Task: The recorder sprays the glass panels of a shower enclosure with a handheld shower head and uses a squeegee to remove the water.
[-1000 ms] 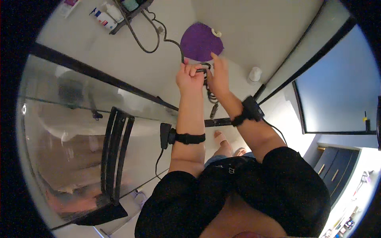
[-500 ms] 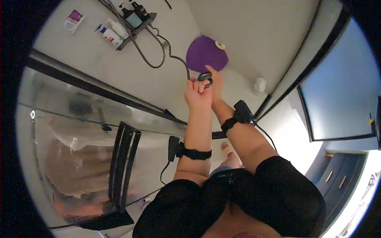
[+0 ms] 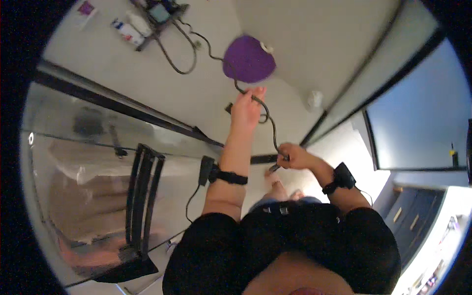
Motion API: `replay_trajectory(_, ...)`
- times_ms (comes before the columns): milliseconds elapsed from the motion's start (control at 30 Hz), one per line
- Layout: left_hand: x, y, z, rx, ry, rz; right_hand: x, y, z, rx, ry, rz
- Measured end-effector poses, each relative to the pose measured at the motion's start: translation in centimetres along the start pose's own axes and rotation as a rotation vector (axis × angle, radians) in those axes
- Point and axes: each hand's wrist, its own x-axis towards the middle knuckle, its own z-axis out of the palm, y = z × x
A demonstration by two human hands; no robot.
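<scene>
A dark flexible hose (image 3: pixel 273 129) runs down from the wall shelf and crosses the fingers of my left hand (image 3: pixel 247 107), which are curled around it. From there it sags in a curve to my right hand (image 3: pixel 296 157), lower and nearer my body. That hand is closed in a fist on the hose, and a short dark end (image 3: pixel 274 168) pokes out beneath it. Beside my left hand shows a small black piece (image 3: pixel 229 108), partly hidden, and a small loop hangs on the other side. I cannot tell what the black piece belongs to.
A purple mat (image 3: pixel 250 60) lies beyond my left hand. Pump bottles (image 3: pixel 129 32) stand by a dark shelf (image 3: pixel 162 27) at upper left. A black-framed glass panel (image 3: pixel 123 105) runs along the left, with black bars (image 3: pixel 142 196). A frosted panel (image 3: pixel 418 108) stands right.
My hands, close together before, are now apart. The right hand has come down and toward me with the hose, drawing a stretch out between both hands. The left hand has shifted slightly.
</scene>
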Motion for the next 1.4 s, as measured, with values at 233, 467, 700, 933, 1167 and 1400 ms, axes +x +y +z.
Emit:
replay_trajectory(233, -0.8, -2.4, -4.7, 0.769, -0.548, -0.091, -1.7, -1.1, -3.1, 0.548, -0.048, 0.123)
replay_trajectory(467, -6.3, -1.0, -6.2, 1.168, -0.468, 0.166, -0.7, 1.8, -3.5, 1.125, 0.013, 0.132)
replay_trajectory(700, -5.7, 3.0, -6.5, 2.329, -0.557, 0.617, 4.4, 1.7, -3.9, 1.365, -0.25, -0.016)
replay_trajectory(933, -10.5, -1.9, -5.8, 1.141, 0.047, 0.002, 5.4, 2.4, -2.9, -0.175, 0.297, -0.057)
replay_trajectory(1167, -13.0, -5.0, -4.6, 0.94, 0.235, -0.006, 0.8, -2.3, 1.7, 0.361, 0.096, -0.151)
replay_trajectory(1400, -11.0, -3.6, -2.7, 0.737, 0.173, -0.121, 0.3, -1.5, 1.6, 0.718, 0.225, 0.195)
